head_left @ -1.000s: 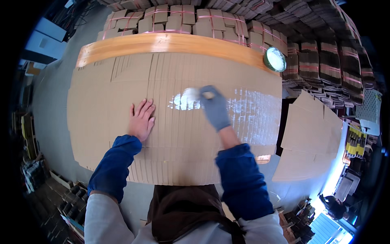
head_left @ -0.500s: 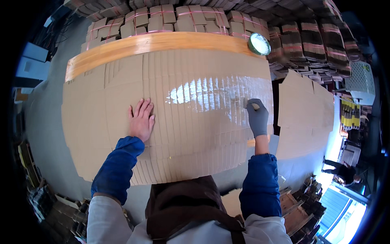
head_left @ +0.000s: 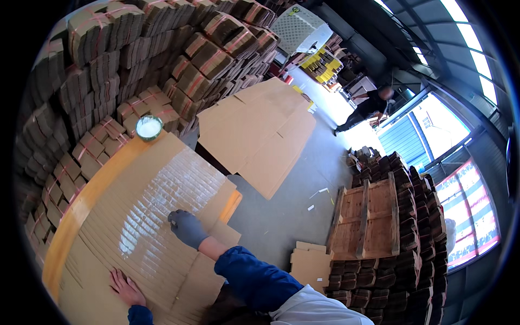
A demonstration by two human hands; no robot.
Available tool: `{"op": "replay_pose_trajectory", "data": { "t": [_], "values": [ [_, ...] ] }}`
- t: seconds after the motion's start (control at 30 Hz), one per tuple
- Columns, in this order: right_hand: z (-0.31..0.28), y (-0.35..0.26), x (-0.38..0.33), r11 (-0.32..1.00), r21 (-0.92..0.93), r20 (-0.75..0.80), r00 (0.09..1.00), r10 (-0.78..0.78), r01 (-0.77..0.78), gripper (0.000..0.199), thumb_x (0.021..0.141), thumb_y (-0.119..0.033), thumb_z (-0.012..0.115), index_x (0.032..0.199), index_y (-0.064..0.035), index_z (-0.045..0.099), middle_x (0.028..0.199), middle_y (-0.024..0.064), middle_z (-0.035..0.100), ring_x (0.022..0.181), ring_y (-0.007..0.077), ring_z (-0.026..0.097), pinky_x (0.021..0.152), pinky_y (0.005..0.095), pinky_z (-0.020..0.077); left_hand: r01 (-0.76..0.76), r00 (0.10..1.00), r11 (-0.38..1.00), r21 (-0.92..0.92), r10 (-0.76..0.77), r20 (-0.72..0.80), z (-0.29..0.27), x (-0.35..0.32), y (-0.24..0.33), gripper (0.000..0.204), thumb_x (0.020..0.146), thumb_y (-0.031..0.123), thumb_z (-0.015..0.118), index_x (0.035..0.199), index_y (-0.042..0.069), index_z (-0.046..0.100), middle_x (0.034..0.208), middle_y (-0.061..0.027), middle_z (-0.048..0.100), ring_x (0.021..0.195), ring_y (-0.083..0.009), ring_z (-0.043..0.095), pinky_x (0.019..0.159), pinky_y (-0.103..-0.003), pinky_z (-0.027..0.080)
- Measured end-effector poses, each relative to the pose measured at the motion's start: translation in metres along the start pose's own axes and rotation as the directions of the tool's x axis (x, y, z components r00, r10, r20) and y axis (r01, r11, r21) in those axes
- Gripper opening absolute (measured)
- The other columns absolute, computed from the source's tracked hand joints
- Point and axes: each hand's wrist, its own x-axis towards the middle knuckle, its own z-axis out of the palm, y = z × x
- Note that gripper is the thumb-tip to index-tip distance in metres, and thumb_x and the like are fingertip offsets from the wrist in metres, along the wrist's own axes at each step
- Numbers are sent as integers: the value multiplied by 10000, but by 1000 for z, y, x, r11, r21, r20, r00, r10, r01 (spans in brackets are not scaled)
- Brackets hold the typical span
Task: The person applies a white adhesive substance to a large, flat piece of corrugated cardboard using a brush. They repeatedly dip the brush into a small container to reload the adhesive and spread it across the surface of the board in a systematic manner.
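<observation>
My right hand (head_left: 188, 228) wears a grey glove and rests on a wide spread of overlapping flat cardboard sheets (head_left: 103, 238). Its fingers are curled around a small applicator (head_left: 173, 217) that is mostly hidden. The hand sits at the near-right edge of a glossy wet patch of glue (head_left: 157, 200). My bare left hand (head_left: 125, 287) lies flat on the cardboard nearer to me, fingers apart and holding nothing. A round green bowl of white paste (head_left: 149, 128) stands at the far end of the sheets.
Tall stacks of tied cardboard bundles (head_left: 135, 59) wall the left and back. A second pile of flat sheets (head_left: 254, 130) lies to the right. Wooden pallets (head_left: 368, 222), more bundles (head_left: 414, 216) and loose cardboard (head_left: 310, 262) stand on the grey floor. A person (head_left: 368, 105) walks far off.
My right hand swept right across the sheets, leaving a longer glossy strip, then stopped at its right edge. The view has swung right. My left hand stayed flat.
</observation>
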Motion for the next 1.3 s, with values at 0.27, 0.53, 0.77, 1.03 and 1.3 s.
{"op": "replay_pose_trajectory", "data": {
  "t": [0.27,0.53,0.77,1.03,1.3],
  "values": [
    [-23,-30,-19,991,112,27,997,74,-76,154,870,-134,597,1008,-75,634,1002,165,643,924,390,618,798,465,495,12,1000,999,51,-11,-23,-1,6,-13,495,1037,301,319,1481,85,357,1597,-52,286,1492,-272,205,1164,-549,136],
    [-22,-18,-34,980,181,39,997,74,-80,150,866,-138,595,1006,-90,617,1018,165,641,935,389,612,801,470,498,-28,997,994,105,34,-64,10,5,-13,492,1053,329,298,1485,100,353,1599,-43,287,1493,-261,203,1155,-538,177],
    [-41,-25,-44,976,179,16,992,122,-123,155,878,-159,603,1018,-100,631,1020,142,651,953,364,622,808,462,506,-47,997,991,128,55,-59,7,6,-16,501,1055,344,291,1484,95,355,1598,-37,291,1490,-256,210,1155,-515,180],
    [-30,-9,-54,963,249,-149,987,-62,98,176,867,-148,610,1024,-72,635,1005,178,636,967,388,611,836,469,491,28,996,999,21,-26,-81,18,18,-22,531,1055,393,282,1470,77,381,1583,-54,318,1488,-254,211,1170,-513,156],
    [-42,-46,-75,980,200,62,998,-16,3,234,906,-161,601,1120,-71,629,1135,144,614,1042,364,599,895,439,484,-50,988,999,-16,47,-144,19,7,-22,479,1052,425,328,1438,177,463,1562,-4,360,1481,-208,239,1132,-615,201]
  ]
}}
